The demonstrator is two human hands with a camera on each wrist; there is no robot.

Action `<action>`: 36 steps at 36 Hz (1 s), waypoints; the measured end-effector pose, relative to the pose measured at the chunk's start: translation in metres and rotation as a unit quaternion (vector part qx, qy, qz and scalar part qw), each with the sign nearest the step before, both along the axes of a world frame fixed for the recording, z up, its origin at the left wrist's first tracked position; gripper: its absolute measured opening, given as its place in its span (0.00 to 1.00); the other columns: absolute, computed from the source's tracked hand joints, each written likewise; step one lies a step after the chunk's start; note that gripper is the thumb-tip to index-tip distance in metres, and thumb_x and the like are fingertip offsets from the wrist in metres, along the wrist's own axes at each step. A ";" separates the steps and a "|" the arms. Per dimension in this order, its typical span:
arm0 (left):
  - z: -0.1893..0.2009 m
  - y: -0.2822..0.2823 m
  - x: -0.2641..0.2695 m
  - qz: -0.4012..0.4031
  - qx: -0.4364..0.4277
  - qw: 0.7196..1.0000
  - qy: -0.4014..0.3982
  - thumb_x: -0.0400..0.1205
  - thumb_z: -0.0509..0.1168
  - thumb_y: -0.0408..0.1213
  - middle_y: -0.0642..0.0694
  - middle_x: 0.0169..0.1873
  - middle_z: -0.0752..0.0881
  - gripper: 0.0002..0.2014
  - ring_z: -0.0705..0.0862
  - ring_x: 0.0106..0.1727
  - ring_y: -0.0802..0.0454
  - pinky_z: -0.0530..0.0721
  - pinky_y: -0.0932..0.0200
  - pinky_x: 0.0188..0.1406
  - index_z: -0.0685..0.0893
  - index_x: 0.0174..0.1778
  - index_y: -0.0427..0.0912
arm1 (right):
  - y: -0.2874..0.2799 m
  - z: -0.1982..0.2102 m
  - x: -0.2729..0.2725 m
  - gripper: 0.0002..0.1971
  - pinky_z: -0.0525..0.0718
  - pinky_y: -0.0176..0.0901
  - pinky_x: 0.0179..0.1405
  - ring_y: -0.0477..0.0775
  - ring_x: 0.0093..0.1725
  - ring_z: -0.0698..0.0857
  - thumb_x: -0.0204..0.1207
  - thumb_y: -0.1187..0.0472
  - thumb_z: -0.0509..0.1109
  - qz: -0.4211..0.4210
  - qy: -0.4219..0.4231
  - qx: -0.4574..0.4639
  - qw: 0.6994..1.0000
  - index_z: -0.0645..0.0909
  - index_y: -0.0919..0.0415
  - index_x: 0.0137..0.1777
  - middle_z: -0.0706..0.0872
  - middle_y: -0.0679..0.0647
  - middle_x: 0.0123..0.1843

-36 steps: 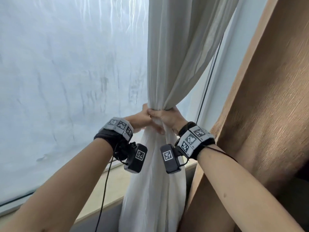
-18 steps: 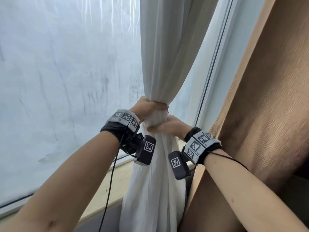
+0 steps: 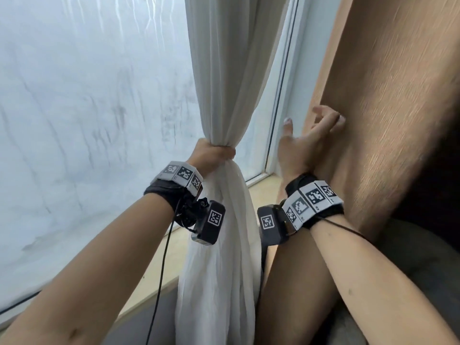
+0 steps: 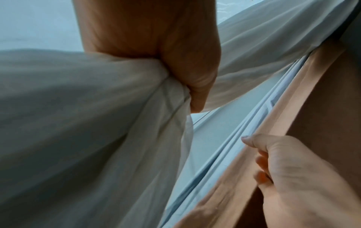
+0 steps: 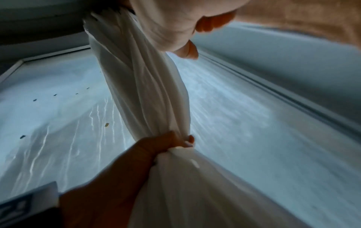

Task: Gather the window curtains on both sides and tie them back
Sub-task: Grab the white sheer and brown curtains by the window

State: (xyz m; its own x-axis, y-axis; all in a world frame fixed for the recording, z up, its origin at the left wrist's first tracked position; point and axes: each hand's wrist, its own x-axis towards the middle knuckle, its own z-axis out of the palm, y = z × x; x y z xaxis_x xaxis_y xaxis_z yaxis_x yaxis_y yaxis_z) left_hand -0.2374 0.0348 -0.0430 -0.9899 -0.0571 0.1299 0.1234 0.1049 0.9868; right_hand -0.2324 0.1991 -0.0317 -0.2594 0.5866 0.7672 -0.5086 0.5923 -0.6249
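Observation:
A white sheer curtain hangs in front of the window, bunched into a narrow neck. My left hand grips that neck with fingers wrapped round it, as the left wrist view and the right wrist view also show. A brown heavy curtain hangs at the right. My right hand is at its inner edge, thumb out toward the window and bent fingers touching the brown cloth, holding nothing. The same hand shows against the brown curtain.
Frosted, streaked window glass fills the left. A pale sill runs below it, and the white window frame stands between the two curtains. A black cable hangs from my left wrist. Grey upholstery lies at lower right.
My right hand has let go of the white curtain and moved up and right to the brown curtain's edge. My left hand keeps its grip on the gathered white curtain.

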 end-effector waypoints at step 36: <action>-0.019 0.123 0.074 -0.174 -0.132 0.976 -0.015 0.56 0.74 0.30 0.43 0.33 0.85 0.10 0.84 0.35 0.49 0.83 0.57 0.37 0.84 0.32 0.40 | 0.175 -0.028 0.046 0.47 0.68 0.50 0.78 0.54 0.72 0.71 0.68 0.64 0.66 0.233 -0.381 0.004 0.894 0.44 0.58 0.84 0.69 0.54 0.75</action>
